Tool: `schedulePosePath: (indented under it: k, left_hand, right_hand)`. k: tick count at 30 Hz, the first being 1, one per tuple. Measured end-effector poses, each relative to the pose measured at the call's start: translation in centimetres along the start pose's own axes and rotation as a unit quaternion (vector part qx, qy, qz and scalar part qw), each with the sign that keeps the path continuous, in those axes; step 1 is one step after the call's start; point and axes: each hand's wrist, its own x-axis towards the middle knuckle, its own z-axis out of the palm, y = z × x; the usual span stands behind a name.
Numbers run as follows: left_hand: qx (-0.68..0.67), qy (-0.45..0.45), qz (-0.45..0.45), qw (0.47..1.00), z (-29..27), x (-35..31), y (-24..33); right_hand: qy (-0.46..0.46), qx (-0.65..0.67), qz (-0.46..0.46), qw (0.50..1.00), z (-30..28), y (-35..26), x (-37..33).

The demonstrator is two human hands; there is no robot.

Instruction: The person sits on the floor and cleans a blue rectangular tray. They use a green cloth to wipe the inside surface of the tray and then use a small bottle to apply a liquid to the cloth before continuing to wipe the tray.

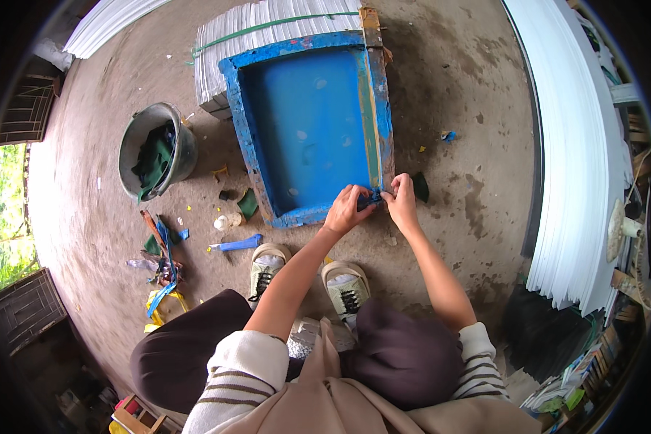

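Note:
A blue-stained screen-printing frame (307, 134) with a wooden border leans in front of me, its upper end against a strapped stack of white sheets (278, 22). A tan strip (371, 108) runs down its right border. At the lower right corner, my left hand (349, 210) curls over the edge, fingers closed. My right hand (401, 202) pinches at the same corner, just right of the left one. Between them a small dark blue bunched piece (372, 197) shows; whether it is cloth or tape, I cannot tell. The fingers partly hide what each hand grips.
Left of the frame stands a grey bucket (184, 148) with dark green cloth in it. A blue-handled cutter (239, 244), a small white bottle (222, 223) and scraps lie near my shoes. Tall stacks of white sheets (571, 145) line the right side.

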Motion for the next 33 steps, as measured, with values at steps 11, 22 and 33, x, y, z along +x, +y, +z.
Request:
schedulePosePath:
  k: [11,22,33]
  left_hand:
    - [0.297,-0.231,0.025,0.926,-18.0,-1.7,0.9]
    - [0.485,-0.169,-0.094,0.853,-38.6,-11.6,6.3]
    - [0.393,-0.125,-0.1,0.905,-35.4,-7.4,3.9]
  right_hand:
    - [-0.116,-0.106,-0.033,0.987,-0.4,-2.8,-2.2]
    - [-0.334,-0.207,-0.282,0.875,1.5,-26.4,6.2]
    - [-0.267,-0.206,-0.178,0.925,6.0,-28.3,11.2]
